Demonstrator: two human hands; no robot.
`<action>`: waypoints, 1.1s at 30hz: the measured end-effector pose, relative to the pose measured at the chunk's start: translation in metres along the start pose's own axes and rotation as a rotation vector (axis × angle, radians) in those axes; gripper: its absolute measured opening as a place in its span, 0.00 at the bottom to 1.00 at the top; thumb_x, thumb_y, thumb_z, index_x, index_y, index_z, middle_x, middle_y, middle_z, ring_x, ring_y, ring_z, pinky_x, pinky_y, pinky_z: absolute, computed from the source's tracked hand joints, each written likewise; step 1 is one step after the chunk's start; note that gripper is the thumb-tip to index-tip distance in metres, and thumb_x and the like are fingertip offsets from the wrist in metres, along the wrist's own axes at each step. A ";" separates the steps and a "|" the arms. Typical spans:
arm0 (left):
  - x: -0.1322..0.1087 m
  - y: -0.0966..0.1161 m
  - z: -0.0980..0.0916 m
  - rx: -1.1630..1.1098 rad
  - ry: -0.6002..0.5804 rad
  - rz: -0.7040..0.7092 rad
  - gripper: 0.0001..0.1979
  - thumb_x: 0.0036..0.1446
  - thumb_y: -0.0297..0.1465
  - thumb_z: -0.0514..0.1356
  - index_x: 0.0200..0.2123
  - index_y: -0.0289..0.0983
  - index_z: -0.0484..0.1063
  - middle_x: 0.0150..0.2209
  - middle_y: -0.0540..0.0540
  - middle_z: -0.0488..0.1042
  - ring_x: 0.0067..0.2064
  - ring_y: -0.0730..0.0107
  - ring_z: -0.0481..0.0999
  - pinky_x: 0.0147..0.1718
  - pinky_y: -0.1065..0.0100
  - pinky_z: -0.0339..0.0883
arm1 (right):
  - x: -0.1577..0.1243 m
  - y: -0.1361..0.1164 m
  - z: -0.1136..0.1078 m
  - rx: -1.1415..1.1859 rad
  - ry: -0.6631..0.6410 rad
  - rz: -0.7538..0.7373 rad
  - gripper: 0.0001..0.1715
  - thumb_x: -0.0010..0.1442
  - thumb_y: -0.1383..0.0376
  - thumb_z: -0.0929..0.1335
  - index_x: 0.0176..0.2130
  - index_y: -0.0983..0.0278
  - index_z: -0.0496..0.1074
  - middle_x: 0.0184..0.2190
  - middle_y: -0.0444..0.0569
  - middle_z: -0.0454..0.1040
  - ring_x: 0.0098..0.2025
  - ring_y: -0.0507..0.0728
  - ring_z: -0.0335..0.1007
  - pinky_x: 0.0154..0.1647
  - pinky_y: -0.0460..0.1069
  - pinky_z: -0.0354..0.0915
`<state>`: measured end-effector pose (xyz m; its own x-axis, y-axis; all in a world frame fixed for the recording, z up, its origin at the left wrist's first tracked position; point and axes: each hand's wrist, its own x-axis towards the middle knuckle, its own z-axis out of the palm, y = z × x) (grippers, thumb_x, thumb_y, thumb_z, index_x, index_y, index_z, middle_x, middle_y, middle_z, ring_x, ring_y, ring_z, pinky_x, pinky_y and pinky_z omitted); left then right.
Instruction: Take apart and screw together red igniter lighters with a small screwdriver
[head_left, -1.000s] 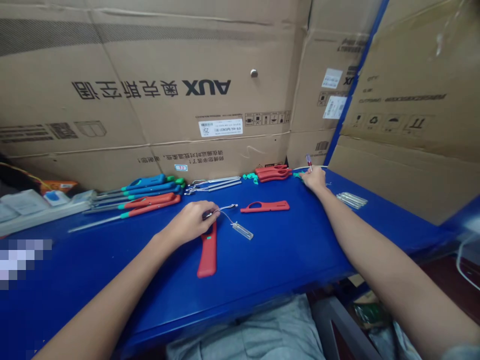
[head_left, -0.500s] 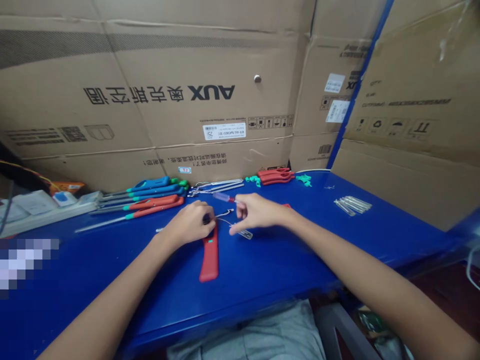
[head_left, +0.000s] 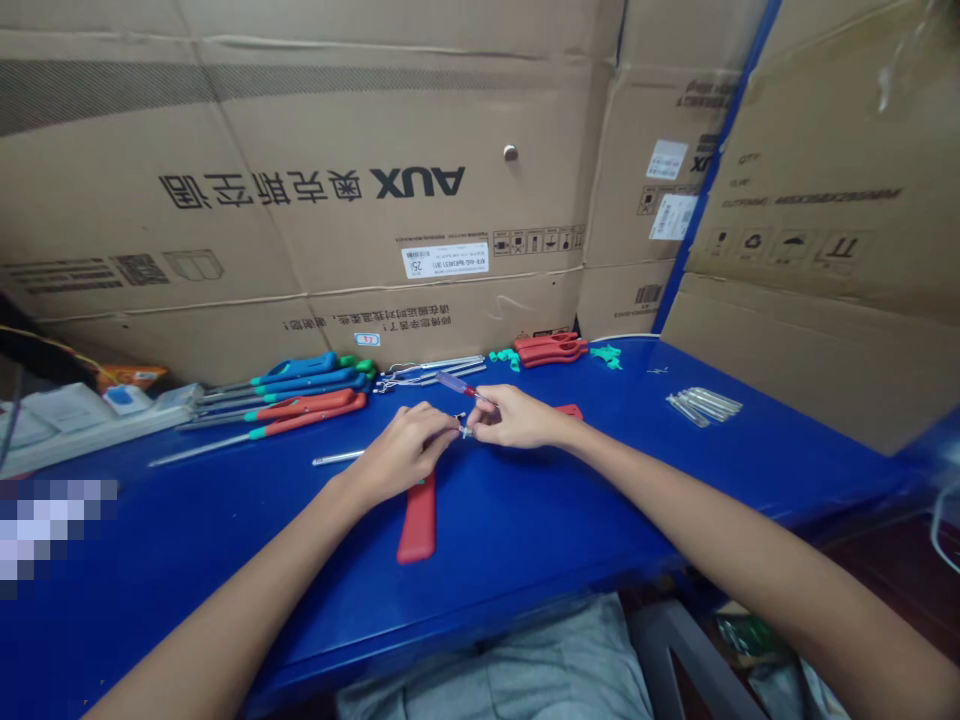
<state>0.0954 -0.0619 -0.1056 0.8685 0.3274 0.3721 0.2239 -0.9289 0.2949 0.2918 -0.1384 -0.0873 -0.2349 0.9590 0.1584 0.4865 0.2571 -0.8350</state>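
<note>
My left hand [head_left: 411, 448] is closed, its thumb and fingertips pinching a small dark connector [head_left: 459, 417] on thin wire. Close against it, my right hand [head_left: 517, 415] is closed too, with a small screwdriver [head_left: 456, 384] lying across its fingers, its clear purplish handle pointing up and left. Between the two sets of fingertips shows a small pale piece [head_left: 467, 432], too small to name. Under my left hand lies a red plastic handle shell [head_left: 418, 525], its upper end hidden. A thin metal rod [head_left: 337, 458] pokes out to the left of that hand.
Tools with blue [head_left: 304, 370] and orange handles [head_left: 315, 407] lie at back left beside a white power strip [head_left: 112, 425]. Metal rods with wires [head_left: 435, 372], red shells [head_left: 551, 349] and green bits [head_left: 606, 357] line the cardboard wall [head_left: 337, 90]. Clear tubes [head_left: 705, 405] rest at right.
My left hand has moved right, off part of the rod, and my right hand has turned inward. Their fingertips now meet. The clear piece hanging below my right hand is out of sight.
</note>
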 end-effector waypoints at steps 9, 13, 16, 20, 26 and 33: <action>0.001 0.008 0.003 -0.044 0.008 -0.142 0.11 0.59 0.34 0.50 0.30 0.36 0.70 0.28 0.50 0.71 0.30 0.72 0.66 0.36 0.65 0.54 | 0.004 0.003 0.002 0.090 -0.047 0.041 0.20 0.49 0.69 0.67 0.28 0.63 0.47 0.29 0.45 0.70 0.29 0.49 0.64 0.29 0.44 0.59; -0.001 0.000 0.002 -0.082 0.057 -0.191 0.09 0.55 0.32 0.50 0.27 0.35 0.66 0.26 0.52 0.69 0.28 0.73 0.65 0.33 0.68 0.55 | 0.004 0.006 -0.006 0.046 -0.039 0.037 0.19 0.48 0.71 0.66 0.28 0.63 0.48 0.28 0.44 0.69 0.28 0.48 0.63 0.28 0.44 0.58; -0.004 -0.011 -0.003 -0.145 0.128 -0.278 0.09 0.55 0.33 0.51 0.26 0.35 0.66 0.25 0.51 0.69 0.28 0.73 0.66 0.29 0.70 0.57 | 0.003 0.010 -0.022 0.091 0.035 0.119 0.22 0.48 0.71 0.67 0.28 0.63 0.46 0.28 0.46 0.70 0.29 0.50 0.67 0.31 0.45 0.62; -0.004 -0.017 -0.004 -0.207 0.134 -0.266 0.12 0.58 0.36 0.52 0.35 0.35 0.70 0.31 0.49 0.73 0.33 0.71 0.70 0.33 0.70 0.62 | -0.001 0.008 -0.052 0.075 0.166 0.141 0.26 0.47 0.66 0.70 0.27 0.62 0.45 0.30 0.50 0.72 0.29 0.50 0.67 0.28 0.45 0.62; -0.005 -0.015 -0.003 -0.095 0.071 -0.136 0.13 0.59 0.37 0.52 0.36 0.36 0.72 0.36 0.46 0.74 0.38 0.68 0.71 0.40 0.67 0.63 | -0.044 -0.003 -0.104 -0.200 0.360 0.317 0.21 0.43 0.70 0.69 0.24 0.64 0.49 0.29 0.48 0.73 0.23 0.47 0.61 0.22 0.44 0.58; -0.003 -0.019 -0.009 -0.034 -0.032 -0.103 0.16 0.60 0.41 0.52 0.39 0.37 0.73 0.39 0.45 0.74 0.41 0.66 0.72 0.41 0.68 0.65 | -0.126 0.012 -0.136 -0.575 0.493 0.831 0.22 0.43 0.71 0.71 0.25 0.63 0.51 0.24 0.44 0.72 0.19 0.50 0.63 0.19 0.45 0.56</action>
<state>0.0845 -0.0434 -0.1045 0.8557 0.4143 0.3099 0.2976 -0.8841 0.3603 0.4416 -0.2404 -0.0459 0.6394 0.7680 -0.0370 0.6830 -0.5893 -0.4315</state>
